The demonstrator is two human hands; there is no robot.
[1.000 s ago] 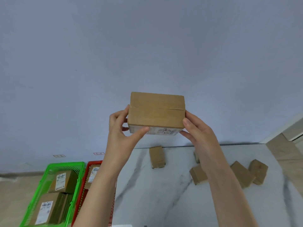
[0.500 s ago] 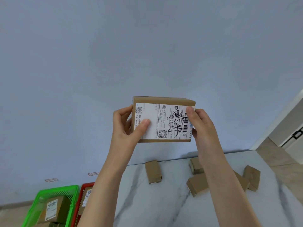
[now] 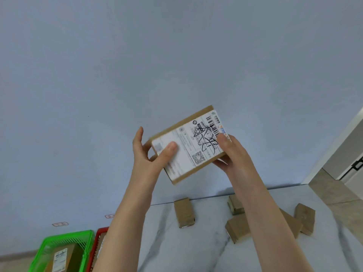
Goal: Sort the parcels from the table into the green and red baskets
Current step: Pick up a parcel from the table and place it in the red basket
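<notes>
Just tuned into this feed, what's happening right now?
A person holds one cardboard parcel up with both hands, its shipping label tilted and turned toward the camera, seemingly to read it. The left hand has its thumb on the label; the right hand grips the opposite edge. Several smaller parcels lie on the marble table below. The green basket at lower left holds a labelled parcel; the red basket beside it is mostly hidden by the left forearm.

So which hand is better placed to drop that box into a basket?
Probably the left hand: it and the right hand both hold the box, but the green basket and red basket sit low on its side.
</notes>
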